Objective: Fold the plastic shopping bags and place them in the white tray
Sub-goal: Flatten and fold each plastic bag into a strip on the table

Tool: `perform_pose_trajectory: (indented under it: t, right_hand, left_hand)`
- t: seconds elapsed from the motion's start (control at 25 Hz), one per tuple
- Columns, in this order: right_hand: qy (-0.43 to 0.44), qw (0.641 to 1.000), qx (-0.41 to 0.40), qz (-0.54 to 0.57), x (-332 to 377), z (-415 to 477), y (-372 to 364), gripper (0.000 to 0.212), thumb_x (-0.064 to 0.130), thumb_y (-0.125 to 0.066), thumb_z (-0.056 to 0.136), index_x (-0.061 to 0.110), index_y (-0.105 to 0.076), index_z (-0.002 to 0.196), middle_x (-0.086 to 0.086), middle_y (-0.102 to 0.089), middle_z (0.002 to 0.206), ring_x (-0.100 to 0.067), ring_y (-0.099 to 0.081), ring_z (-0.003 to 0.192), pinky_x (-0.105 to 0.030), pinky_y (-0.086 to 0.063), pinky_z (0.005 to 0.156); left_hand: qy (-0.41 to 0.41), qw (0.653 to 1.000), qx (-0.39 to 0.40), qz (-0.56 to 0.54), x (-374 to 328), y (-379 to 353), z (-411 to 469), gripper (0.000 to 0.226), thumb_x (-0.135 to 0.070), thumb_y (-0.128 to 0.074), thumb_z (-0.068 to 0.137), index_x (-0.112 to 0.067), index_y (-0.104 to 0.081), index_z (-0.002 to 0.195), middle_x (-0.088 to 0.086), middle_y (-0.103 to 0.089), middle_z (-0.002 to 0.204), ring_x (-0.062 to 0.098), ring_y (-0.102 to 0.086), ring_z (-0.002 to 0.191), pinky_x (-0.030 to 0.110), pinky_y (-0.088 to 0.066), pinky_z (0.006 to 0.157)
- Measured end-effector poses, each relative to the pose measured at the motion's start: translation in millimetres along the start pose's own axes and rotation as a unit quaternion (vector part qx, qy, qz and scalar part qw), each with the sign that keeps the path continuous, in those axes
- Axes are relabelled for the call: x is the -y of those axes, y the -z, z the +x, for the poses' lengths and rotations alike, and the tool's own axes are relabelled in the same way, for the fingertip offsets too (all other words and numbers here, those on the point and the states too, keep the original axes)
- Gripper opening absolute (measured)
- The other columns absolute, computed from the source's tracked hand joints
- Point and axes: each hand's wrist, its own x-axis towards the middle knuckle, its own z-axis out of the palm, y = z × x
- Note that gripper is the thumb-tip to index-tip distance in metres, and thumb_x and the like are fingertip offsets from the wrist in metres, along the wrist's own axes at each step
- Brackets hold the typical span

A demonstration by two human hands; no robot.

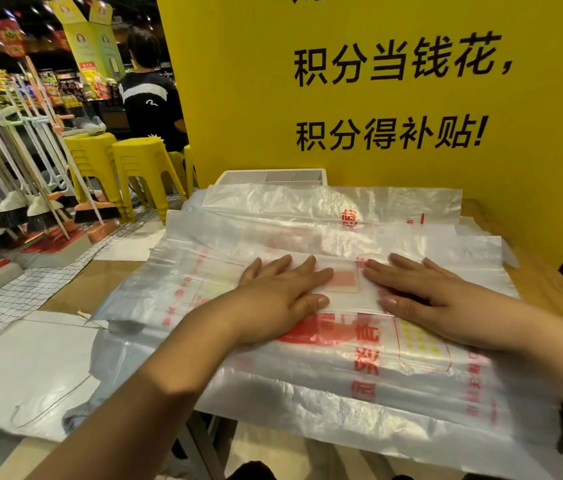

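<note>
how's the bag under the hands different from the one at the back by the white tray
The front bag is pressed flat under the left hand and right hand; the back bag is untouched. The front bag shows large red print and yellow dots; the back bag only a small red mark. Both are translucent and lie spread out in front of the white tray.

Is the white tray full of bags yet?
Looks empty: the white tray shows bare compartments, though the pile of bags in front hides most of it.
</note>
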Motion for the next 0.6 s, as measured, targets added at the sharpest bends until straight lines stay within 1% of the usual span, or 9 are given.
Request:
perform_pose_trajectory:
  t: [0.08,0.16,0.24,0.32,0.36,0.44,0.48,0.56,0.6]
  right_hand:
    - [0.004,1.0,0.014,0.006,-4,0,4,0.059,0.068,-0.035,0.092,0.06,-0.018,0.148,0.048,-0.008,0.15,0.017,0.008,0.143,-0.027,0.006,0.122]
    - [-0.001,1.0,0.016,0.008,-3,3,6,0.063,0.069,-0.039,0.09,0.057,-0.021,0.149,0.045,-0.012,0.152,0.014,0.004,0.145,-0.028,0.003,0.122]
    - [0.0,1.0,-0.022,0.01,1,3,5,0.065,0.065,-0.045,0.089,0.049,-0.029,0.15,0.035,-0.025,0.153,0.006,-0.012,0.147,-0.028,-0.01,0.123]
    - [0.016,0.996,-0.082,0.022,5,0,5,0.062,0.057,-0.055,0.091,0.041,-0.037,0.149,0.027,-0.041,0.144,0.003,-0.038,0.133,-0.027,-0.032,0.114]
    - [0.022,0.994,-0.099,0.033,8,0,5,0.062,0.052,-0.06,0.091,0.039,-0.039,0.148,0.026,-0.046,0.135,0.005,-0.044,0.123,-0.024,-0.038,0.107]
    - [0.019,0.993,-0.11,0.034,15,0,6,0.065,0.046,-0.066,0.09,0.035,-0.039,0.148,0.026,-0.046,0.123,0.007,-0.047,0.111,-0.014,-0.039,0.097]
    - [0.01,0.994,-0.11,0.026,18,1,8,0.067,0.046,-0.067,0.09,0.034,-0.038,0.148,0.025,-0.045,0.122,0.005,-0.048,0.11,-0.012,-0.038,0.095]
    - [-0.013,0.994,-0.105,0.008,24,4,13,0.067,0.05,-0.068,0.088,0.033,-0.04,0.146,0.017,-0.047,0.128,-0.001,-0.049,0.114,-0.015,-0.037,0.097]
    - [-0.024,0.994,-0.104,-0.002,27,6,15,0.063,0.054,-0.067,0.087,0.033,-0.045,0.143,0.014,-0.049,0.129,-0.005,-0.05,0.115,-0.018,-0.039,0.096]
  left_hand:
    - [0.004,1.0,0.013,-0.013,4,1,-1,0.051,-0.057,-0.024,0.104,-0.055,-0.01,0.153,-0.022,0.002,0.164,0.008,0.008,0.152,0.043,0.012,0.122]
    - [0.011,1.0,-0.002,-0.019,4,1,0,0.053,-0.057,-0.03,0.103,-0.053,-0.013,0.153,-0.019,-0.003,0.165,0.01,0.004,0.152,0.044,0.01,0.123]
    - [0.026,0.996,-0.083,-0.016,0,0,-1,0.061,-0.058,-0.043,0.099,-0.045,-0.02,0.154,-0.011,-0.022,0.163,0.014,-0.011,0.15,0.039,-0.002,0.121]
    - [0.037,0.986,-0.16,-0.025,-5,0,-3,0.064,-0.055,-0.055,0.095,-0.039,-0.03,0.151,-0.007,-0.043,0.147,0.017,-0.028,0.138,0.031,-0.016,0.111]
    - [0.036,0.984,-0.169,-0.045,-7,1,-2,0.063,-0.051,-0.058,0.094,-0.037,-0.034,0.15,-0.006,-0.049,0.139,0.017,-0.035,0.133,0.031,-0.021,0.109]
    - [0.032,0.974,-0.163,-0.155,-9,4,3,0.059,-0.039,-0.063,0.094,-0.033,-0.037,0.147,-0.005,-0.056,0.127,0.015,-0.051,0.12,0.035,-0.038,0.108]
    - [0.031,0.96,-0.164,-0.225,-10,5,5,0.056,-0.032,-0.064,0.094,-0.031,-0.04,0.144,-0.005,-0.056,0.123,0.013,-0.057,0.112,0.037,-0.047,0.102]
    - [0.035,0.931,-0.183,-0.313,-11,6,7,0.04,-0.022,-0.061,0.096,-0.028,-0.046,0.133,-0.006,-0.057,0.12,0.011,-0.064,0.1,0.036,-0.055,0.09]
    - [0.04,0.922,-0.191,-0.335,-11,4,7,0.032,-0.019,-0.058,0.097,-0.029,-0.049,0.126,-0.006,-0.06,0.118,0.015,-0.066,0.094,0.038,-0.057,0.085]
